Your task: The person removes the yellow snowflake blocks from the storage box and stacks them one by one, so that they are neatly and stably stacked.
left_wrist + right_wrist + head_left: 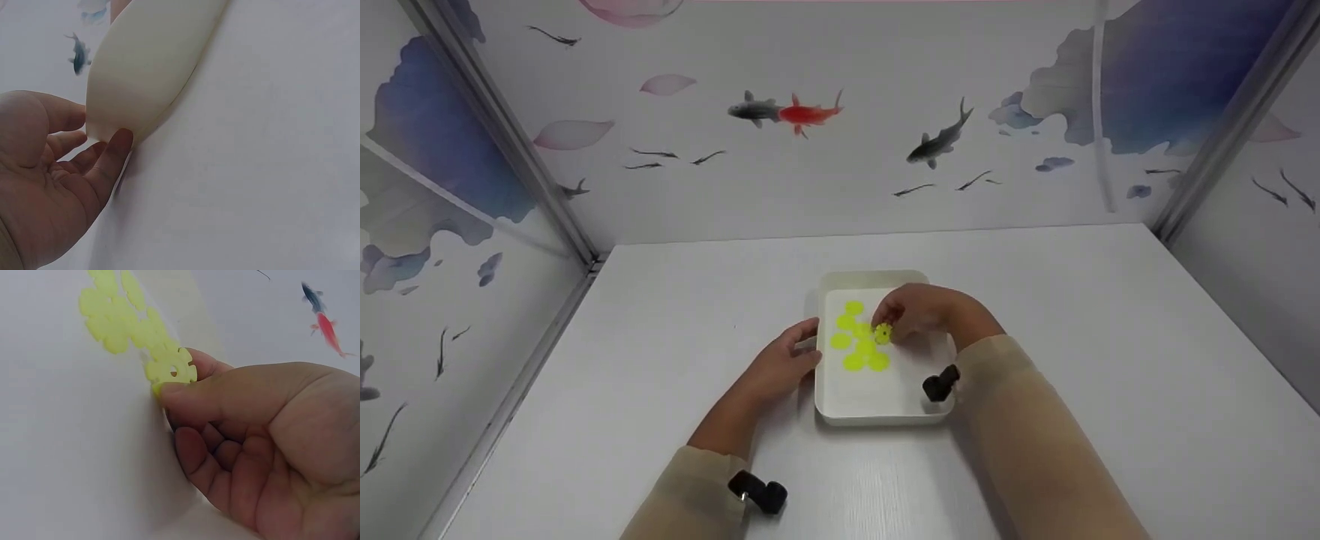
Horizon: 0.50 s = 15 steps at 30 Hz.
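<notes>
"Pinching a yellow disc (883, 334) over the white tray (870, 397), the right hand (924, 307) seems mid-pick!"

"Left hand (781, 367)?"

"Fingers apart, touching the tray's left edge. Next likely calls for lifting clear of the other discs (853, 362)."

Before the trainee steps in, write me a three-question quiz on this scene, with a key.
1. What does the right grip pinch?
2. True or false: the left grip lies on the floor of the white tray.
3. Which colour are the pieces lying in the tray? A) red B) yellow C) blue

Key: 1. A flat notched disc. 2. False; it touches the outer side. 3. B.
</notes>
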Motion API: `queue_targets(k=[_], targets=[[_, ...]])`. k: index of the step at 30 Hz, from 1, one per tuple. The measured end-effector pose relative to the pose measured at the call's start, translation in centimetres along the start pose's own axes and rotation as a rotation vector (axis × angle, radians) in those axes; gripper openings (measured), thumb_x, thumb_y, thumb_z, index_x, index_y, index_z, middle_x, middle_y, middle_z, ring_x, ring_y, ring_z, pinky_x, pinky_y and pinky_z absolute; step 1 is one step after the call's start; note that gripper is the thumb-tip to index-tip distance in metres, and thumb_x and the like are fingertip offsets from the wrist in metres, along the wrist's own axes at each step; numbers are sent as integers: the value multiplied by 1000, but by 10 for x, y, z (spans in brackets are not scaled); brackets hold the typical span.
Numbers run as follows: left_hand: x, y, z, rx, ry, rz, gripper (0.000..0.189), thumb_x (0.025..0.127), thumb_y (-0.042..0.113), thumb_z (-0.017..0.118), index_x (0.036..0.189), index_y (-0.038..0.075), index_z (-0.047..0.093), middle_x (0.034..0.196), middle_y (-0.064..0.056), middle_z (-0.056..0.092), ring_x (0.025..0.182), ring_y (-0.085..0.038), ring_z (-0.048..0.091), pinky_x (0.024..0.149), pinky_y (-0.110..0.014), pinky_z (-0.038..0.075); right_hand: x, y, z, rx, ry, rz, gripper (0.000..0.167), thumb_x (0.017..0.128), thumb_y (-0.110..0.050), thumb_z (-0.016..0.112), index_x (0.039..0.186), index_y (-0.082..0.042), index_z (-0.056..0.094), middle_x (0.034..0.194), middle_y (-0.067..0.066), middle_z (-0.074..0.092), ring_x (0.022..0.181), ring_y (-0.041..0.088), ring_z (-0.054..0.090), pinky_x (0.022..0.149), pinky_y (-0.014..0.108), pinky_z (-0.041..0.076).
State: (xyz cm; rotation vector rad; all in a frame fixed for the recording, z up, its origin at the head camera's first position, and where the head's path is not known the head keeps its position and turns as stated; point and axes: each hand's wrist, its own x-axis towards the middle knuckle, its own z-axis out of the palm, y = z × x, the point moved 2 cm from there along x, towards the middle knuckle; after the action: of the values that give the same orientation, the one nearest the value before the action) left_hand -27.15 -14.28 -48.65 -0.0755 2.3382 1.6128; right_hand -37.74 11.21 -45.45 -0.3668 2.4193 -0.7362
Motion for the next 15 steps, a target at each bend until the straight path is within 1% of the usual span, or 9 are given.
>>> queue_targets(k=[4, 8, 11, 15], targets=[[-1, 0, 0, -11, -11, 5, 61, 108, 24, 62, 165, 30, 42, 169, 3, 45, 155, -26, 49, 122, -46, 49, -1, 2, 0, 22, 26, -6, 25, 98, -12, 73, 113, -30, 80, 105, -3, 69, 100, 18, 59, 94, 35, 48], [-3, 1, -1, -22, -17, 1, 60, 108, 23, 61, 165, 30, 42, 169, 4, 44, 153, -26, 51, 120, -46, 50, -1, 2, 1, 71, 57, 17, 20, 101, -18, 69, 112, -29, 81, 107, -4, 74, 97, 17, 60, 92, 33, 50], [-3, 1, 0, -19, -11, -8, 60, 108, 24, 62, 164, 31, 42, 169, 5, 45, 154, -25, 50, 121, -46, 49, -1, 2, 1, 104, 80, 28, 19, 102, -20, 68, 113, -28, 82, 109, -3, 76, 94, 18, 61, 88, 32, 51], [-3, 2, 1, -12, -4, -20, 60, 108, 25, 62, 164, 32, 43, 169, 5, 45, 154, -25, 50, 122, -47, 48, -1, 2, 2, 121, 104, 28, 18, 102, -22, 70, 114, -27, 82, 110, -2, 78, 92, 18, 62, 85, 31, 53]])
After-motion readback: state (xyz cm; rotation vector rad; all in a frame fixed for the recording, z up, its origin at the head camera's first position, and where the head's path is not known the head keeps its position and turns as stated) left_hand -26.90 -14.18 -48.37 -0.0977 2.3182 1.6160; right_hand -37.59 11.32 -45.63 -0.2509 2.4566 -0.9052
